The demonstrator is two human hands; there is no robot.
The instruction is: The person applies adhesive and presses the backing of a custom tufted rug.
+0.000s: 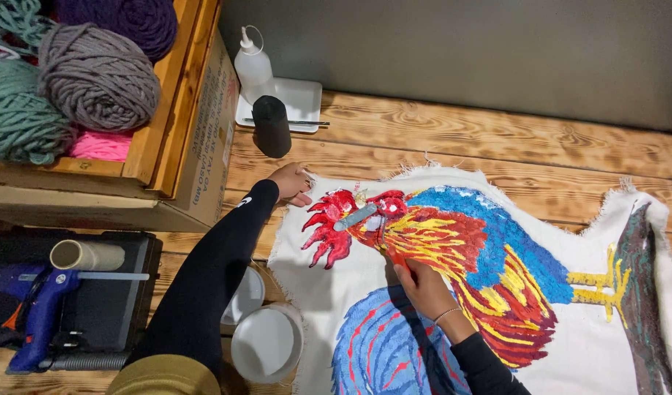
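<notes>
One white bowl (266,344), left hand (292,183) pinning one rooster cloth (460,271) – right hand (420,281) grasping one spreader (361,217), four yarn balls (95,77)

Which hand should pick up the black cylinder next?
Probably the left hand: it rests on the white cloth's edge, nearest the black cylinder. The right hand is lower, busy on the colourful rooster picture.

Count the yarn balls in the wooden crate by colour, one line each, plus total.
Teal yarn balls: 2
Grey yarn ball: 1
Purple yarn ball: 1
Pink yarn ball: 1
Total: 5, all in the wooden crate. The upper teal one is cut off by the picture's edge; more may lie hidden beneath.
</notes>
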